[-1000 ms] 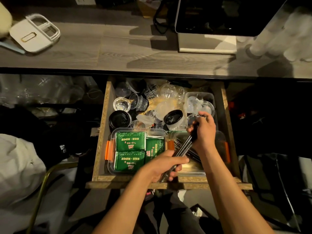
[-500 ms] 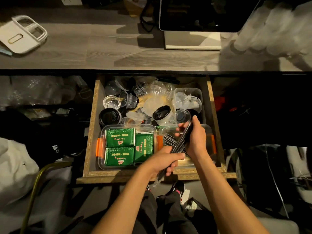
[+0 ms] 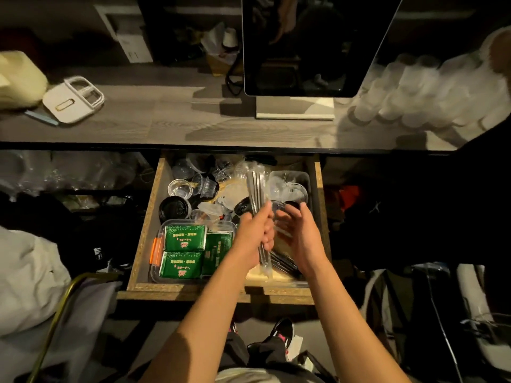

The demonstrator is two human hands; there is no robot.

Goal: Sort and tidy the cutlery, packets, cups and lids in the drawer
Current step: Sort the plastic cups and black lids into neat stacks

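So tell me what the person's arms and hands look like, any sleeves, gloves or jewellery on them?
Both forearms are bare right up to the bottom edge of the frame, with no sleeve showing. The left hand and right hand wear no gloves, and no watch, bracelet or ring is visible. The dim light could hide anything small.

A person's two bare forearms reach into frame from the bottom edge, with no sleeves, watch, bracelets or rings visible on the left hand or the right hand. A pale, light-coloured garment shows at the bottom centre, at the wearer's waist. Below the arms are dark trousers and dark shoes with white sides and small pink accents near the laces. Dim, warm lighting leaves finer detail of the clothing hard to make out.
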